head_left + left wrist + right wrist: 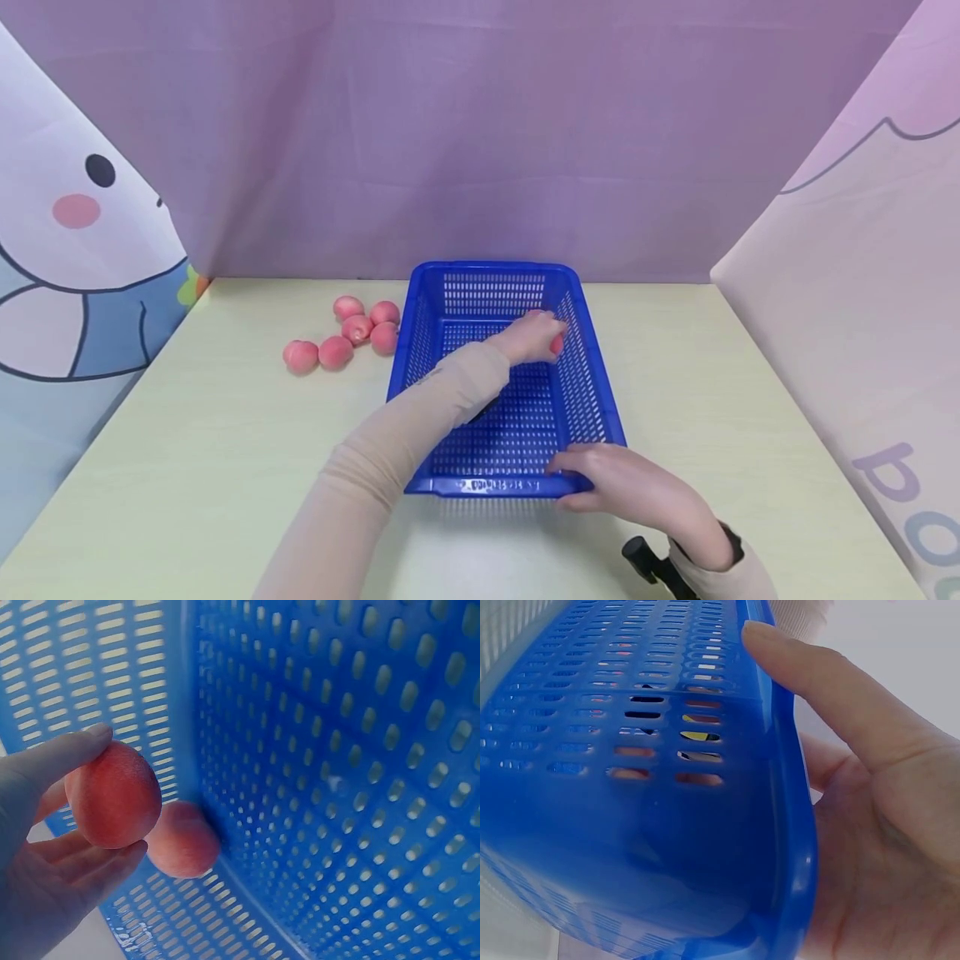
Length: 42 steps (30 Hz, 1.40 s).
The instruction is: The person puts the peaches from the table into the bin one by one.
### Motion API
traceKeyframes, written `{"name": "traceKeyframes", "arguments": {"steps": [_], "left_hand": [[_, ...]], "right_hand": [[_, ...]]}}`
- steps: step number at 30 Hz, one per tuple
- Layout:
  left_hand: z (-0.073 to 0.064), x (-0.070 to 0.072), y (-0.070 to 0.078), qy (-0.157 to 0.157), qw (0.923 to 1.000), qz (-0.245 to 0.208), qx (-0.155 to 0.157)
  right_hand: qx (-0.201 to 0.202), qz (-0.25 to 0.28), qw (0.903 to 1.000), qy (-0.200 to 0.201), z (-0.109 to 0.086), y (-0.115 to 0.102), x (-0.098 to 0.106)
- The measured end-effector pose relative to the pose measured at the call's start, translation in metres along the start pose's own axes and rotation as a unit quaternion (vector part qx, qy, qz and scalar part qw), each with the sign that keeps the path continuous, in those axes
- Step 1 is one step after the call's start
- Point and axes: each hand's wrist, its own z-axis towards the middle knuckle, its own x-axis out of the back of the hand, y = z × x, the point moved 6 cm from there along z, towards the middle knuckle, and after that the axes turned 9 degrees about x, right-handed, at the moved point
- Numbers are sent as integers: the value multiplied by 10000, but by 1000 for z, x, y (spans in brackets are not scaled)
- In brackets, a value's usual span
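Observation:
A blue plastic basket [506, 486] with slotted walls stands on the table. My left hand [528, 336] reaches inside it, near the right wall, and holds a peach [116, 795] between thumb and fingers. A second peach [184, 840] lies in the basket's corner, just beyond the held one; in the head view the hand mostly hides it. At the near right corner, my right hand [618, 483] grips the basket's rim, its thumb [817, 675] on the outside of the wall and its fingers over the edge.
Several peaches [356, 329] lie in a loose group left of the basket, the closest one almost against its wall. A purple cloth [480, 150] hangs behind the pale table [225, 467]. Printed panels stand at both sides.

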Motion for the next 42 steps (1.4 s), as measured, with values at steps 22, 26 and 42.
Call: {"name": "traceKeyframes", "arguments": {"steps": [22,26,42], "left_hand": [[6,-25,-6,-126,9997,-209,34],[5,-26,-6,-86,9997,-208,27],[4,-29,-5,-22,9999,-110,66]], "right_hand": [[32,-34,10000,24,1,2,0],[20,-12,10000,14,1,2,-1],[-11,87,10000,-7,0,3,-1]]}}
